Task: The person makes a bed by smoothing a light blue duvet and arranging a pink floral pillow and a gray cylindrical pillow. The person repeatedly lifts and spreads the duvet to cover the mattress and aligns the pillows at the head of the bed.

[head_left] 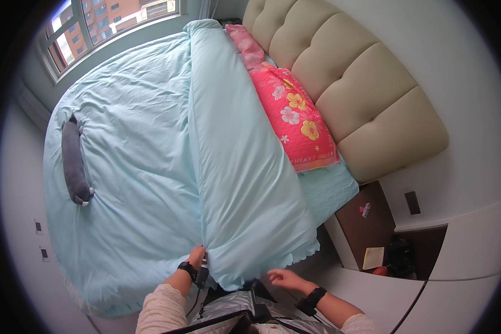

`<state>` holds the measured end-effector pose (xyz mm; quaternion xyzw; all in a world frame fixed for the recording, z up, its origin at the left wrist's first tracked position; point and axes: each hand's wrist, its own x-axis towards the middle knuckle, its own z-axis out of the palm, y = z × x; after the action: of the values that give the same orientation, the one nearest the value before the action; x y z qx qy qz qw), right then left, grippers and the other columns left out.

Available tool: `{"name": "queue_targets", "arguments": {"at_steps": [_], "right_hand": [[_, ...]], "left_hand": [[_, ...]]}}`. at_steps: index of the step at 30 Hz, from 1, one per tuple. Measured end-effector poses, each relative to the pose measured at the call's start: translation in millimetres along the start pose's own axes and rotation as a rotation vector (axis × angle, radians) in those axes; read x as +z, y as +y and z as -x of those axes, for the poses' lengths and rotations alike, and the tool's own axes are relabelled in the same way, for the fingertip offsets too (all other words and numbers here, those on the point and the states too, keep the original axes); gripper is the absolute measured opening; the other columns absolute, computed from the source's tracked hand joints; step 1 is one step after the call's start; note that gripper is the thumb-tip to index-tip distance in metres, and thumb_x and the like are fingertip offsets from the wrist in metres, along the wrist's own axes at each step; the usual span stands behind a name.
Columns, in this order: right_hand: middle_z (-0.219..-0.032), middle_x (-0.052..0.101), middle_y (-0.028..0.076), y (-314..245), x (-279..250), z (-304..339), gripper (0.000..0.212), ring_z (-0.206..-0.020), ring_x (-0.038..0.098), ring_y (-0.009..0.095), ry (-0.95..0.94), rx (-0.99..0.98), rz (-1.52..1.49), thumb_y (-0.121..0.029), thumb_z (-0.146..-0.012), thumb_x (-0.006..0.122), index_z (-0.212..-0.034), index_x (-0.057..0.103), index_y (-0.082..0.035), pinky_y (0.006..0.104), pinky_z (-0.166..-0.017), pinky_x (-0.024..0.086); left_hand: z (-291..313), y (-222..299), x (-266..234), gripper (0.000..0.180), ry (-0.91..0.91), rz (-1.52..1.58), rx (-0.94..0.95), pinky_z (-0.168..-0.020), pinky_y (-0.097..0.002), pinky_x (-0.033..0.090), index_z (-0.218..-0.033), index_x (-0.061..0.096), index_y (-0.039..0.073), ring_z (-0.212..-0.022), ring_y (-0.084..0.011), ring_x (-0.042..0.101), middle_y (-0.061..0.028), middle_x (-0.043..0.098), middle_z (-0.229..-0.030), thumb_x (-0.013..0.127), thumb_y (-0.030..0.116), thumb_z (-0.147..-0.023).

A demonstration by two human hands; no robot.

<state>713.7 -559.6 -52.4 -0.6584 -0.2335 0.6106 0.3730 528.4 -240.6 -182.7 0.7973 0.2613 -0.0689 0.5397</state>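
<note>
A light blue quilt [145, 139] covers the bed, its upper part turned back in a broad folded band [245, 167] along the pillow side. At the near end of that fold, my left hand [196, 256] touches the cloth; its fingertips are hidden at the crease. My right hand [286, 279] hovers by the near ruffled edge of the folded band, apart from it. Its fingers are loosely bent, with nothing held in them. Dark bands with cables sit on both wrists.
A pink flowered pillow [300, 119] and another pink pillow [245, 47] lie against the padded beige headboard [367, 83]. A long grey plush toy [74, 161] rests on the quilt's left side. Beside the bed stands a brown-topped nightstand [359, 228] with small items. A window [103, 25] is at the far left.
</note>
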Motion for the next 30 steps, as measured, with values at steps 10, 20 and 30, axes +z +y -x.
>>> {"name": "queue_targets", "arguments": {"at_steps": [10, 20, 30], "right_hand": [[-0.092, 0.057, 0.005, 40.9, -13.9, -17.8, 0.028, -0.079, 0.054, 0.011, 0.441, 0.298, -0.340, -0.012, -0.081, 0.052, -0.106, 0.050, -0.002, 0.0233, -0.069, 0.044], [-0.099, 0.056, 0.006, 34.4, 4.5, 1.4, 0.031, -0.088, 0.053, 0.013, 0.323, 0.227, -0.352, -0.016, -0.082, 0.051, -0.110, 0.050, -0.003, 0.0253, -0.074, 0.043], [-0.094, 0.056, 0.004, 28.6, -5.5, -21.7, 0.030, -0.086, 0.051, 0.014, 0.445, 0.354, -0.137, -0.019, -0.083, 0.050, -0.107, 0.051, -0.003, 0.0245, -0.073, 0.042]], "left_hand": [[-63.9, 85.8, 10.9, 0.064, 0.430, 0.054, -0.089, -0.083, -0.0357, 0.038, -0.116, 0.038, -0.005, -0.095, -0.0333, 0.049, -0.0232, 0.046, -0.110, 0.062, 0.035, -0.072], [-98.2, 228.0, 0.7, 0.043, -0.051, 1.077, -0.248, -0.080, -0.0338, 0.043, -0.112, 0.044, -0.003, -0.092, -0.0236, 0.055, -0.0160, 0.056, -0.102, 0.049, 0.030, -0.085], [1.1, 35.9, -83.8, 0.042, 0.250, 0.692, -0.683, -0.071, -0.0340, 0.046, -0.107, 0.048, -0.002, -0.085, -0.0201, 0.056, -0.0112, 0.055, -0.101, 0.047, 0.033, -0.084]]}}
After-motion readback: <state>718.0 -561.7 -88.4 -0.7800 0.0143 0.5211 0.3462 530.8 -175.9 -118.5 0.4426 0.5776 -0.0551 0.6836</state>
